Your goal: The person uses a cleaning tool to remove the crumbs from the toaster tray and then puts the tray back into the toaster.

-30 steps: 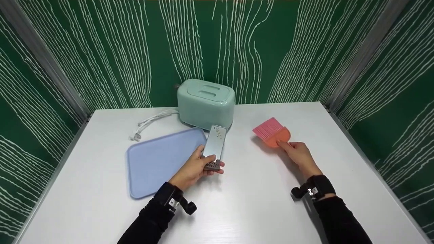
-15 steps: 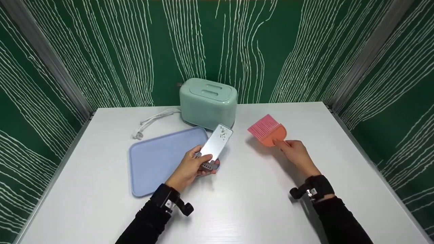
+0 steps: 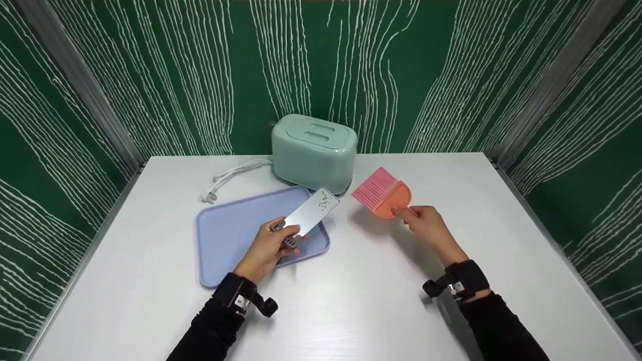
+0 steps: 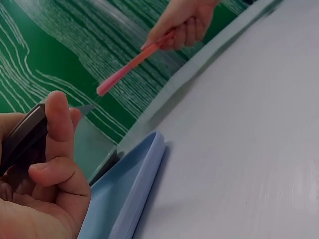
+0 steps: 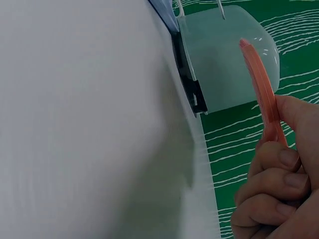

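Note:
My left hand [image 3: 263, 248] grips the dark slotted end of a toaster's metal crumb tray [image 3: 307, 211], thumb on top. The crumb tray points away and to the right over the blue tray [image 3: 225, 230], with crumbs near its far end. In the left wrist view, curled fingers [image 4: 59, 127] show around its dark edge. My right hand [image 3: 431, 229] pinches the orange handle of a wide brush [image 3: 377, 188] with pink bristles. The brush hangs above the table, its bristles facing left toward the crumb tray. The right wrist view shows the brush [image 5: 261, 82] edge-on between thumb and fingers.
A mint-green toaster [image 3: 313, 155] stands at the back of the white table [image 3: 361, 306], behind the blue tray. Its white cord [image 3: 238, 170] and plug [image 3: 208, 197] lie to its left. Green walls with white lines [image 3: 441, 80] enclose the back and sides.
The left hand has moved left over the blue tray, and the crumb tray has turned further to the right. The right hand has brought the brush leftward, closer to the crumb tray.

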A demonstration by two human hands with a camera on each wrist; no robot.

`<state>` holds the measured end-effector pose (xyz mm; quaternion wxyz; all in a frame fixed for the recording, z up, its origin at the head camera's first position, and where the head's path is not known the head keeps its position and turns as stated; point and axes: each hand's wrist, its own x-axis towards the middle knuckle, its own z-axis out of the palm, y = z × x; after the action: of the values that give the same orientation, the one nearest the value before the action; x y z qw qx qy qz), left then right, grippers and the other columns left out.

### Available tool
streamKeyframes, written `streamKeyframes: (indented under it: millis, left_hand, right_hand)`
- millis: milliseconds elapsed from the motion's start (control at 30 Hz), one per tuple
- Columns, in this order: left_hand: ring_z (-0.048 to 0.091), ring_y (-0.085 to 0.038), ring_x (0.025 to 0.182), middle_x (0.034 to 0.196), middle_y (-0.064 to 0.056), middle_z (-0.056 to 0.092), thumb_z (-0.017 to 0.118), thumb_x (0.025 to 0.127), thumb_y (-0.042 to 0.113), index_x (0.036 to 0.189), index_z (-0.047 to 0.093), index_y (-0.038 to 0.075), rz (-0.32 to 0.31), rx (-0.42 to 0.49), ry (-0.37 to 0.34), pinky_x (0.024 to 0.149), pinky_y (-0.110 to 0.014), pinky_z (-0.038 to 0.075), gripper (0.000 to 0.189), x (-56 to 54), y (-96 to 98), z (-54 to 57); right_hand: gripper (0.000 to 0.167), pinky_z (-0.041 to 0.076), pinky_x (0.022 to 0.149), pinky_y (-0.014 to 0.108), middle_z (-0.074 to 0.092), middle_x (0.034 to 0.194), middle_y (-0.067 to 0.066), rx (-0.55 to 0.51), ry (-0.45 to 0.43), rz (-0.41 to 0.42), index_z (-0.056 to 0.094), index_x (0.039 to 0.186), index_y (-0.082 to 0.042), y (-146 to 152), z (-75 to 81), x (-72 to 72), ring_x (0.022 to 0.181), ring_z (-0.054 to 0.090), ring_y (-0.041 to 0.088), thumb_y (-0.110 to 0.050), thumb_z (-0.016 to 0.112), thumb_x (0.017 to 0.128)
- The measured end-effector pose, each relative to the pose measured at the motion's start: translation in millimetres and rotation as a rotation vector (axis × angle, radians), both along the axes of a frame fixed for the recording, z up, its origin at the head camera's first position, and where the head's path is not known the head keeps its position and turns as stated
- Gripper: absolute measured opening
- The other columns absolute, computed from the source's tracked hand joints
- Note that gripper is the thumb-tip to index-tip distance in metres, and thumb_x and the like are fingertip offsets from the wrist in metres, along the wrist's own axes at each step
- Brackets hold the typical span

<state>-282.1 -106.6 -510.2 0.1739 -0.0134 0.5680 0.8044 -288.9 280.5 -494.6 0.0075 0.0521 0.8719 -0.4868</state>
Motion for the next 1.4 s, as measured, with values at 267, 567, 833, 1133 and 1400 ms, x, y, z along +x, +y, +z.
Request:
streamKeyframes:
  millis: [267, 567, 833, 1133, 1400]
  left_hand:
    - [0.077, -0.018, 0.078, 0.086, -0.005, 0.071, 0.071, 0.099, 0.005, 0.111, 0.063, -0.002, 0.081, -0.025, -0.011, 0.055, -0.022, 0.058, 0.016, -0.1, -19.1, -3.9]
    - [0.060, -0.009, 0.045, 0.073, -0.002, 0.070, 0.071, 0.099, 0.007, 0.101, 0.066, 0.001, 0.164, -0.039, -0.033, 0.046, -0.019, 0.051, 0.008, 1.1, -37.9, -3.9]
    - [0.056, -0.008, 0.045, 0.072, 0.001, 0.065, 0.068, 0.100, 0.008, 0.100, 0.061, 0.004, 0.160, -0.062, -0.032, 0.043, -0.018, 0.044, 0.008, 4.2, -55.3, 2.5]
    - [0.056, -0.009, 0.047, 0.075, 0.002, 0.060, 0.068, 0.102, 0.011, 0.111, 0.053, 0.004, 0.170, -0.097, -0.033, 0.044, -0.018, 0.046, 0.019, 6.5, -76.4, 14.1]
    - [0.057, -0.009, 0.042, 0.067, 0.002, 0.058, 0.065, 0.102, 0.009, 0.101, 0.055, 0.004, 0.177, -0.134, 0.020, 0.043, -0.020, 0.049, 0.011, 7.1, -93.5, 21.5]
  right_hand:
    - [0.050, 0.032, 0.056, 0.025, 0.046, 0.060, -0.013, 0.001, 0.027, 0.051, 0.060, 0.070, -0.011, -22.3, 5.4, 1.3, 0.060, 0.041, 0.008, -0.048, 0.070, 0.102]
    - [0.049, 0.038, 0.062, 0.027, 0.054, 0.067, -0.008, 0.005, 0.045, 0.115, 0.058, 0.066, -0.017, -48.1, 11.5, 1.4, 0.071, 0.047, 0.011, -0.047, 0.071, 0.102]
    - [0.049, 0.034, 0.062, 0.027, 0.048, 0.065, -0.009, 0.006, 0.064, 0.142, 0.057, 0.066, -0.017, -61.9, 10.6, 0.6, 0.066, 0.041, 0.011, -0.046, 0.072, 0.102]
    - [0.050, 0.029, 0.061, 0.027, 0.041, 0.063, -0.010, 0.028, 0.097, 0.167, 0.054, 0.065, -0.018, -76.6, 15.4, 0.8, 0.065, 0.036, 0.011, -0.045, 0.073, 0.101]
    - [0.053, 0.026, 0.058, 0.026, 0.036, 0.062, -0.011, 0.076, 0.138, 0.214, 0.046, 0.063, -0.020, -100.8, 23.8, -2.9, 0.062, 0.034, 0.010, -0.046, 0.075, 0.099]
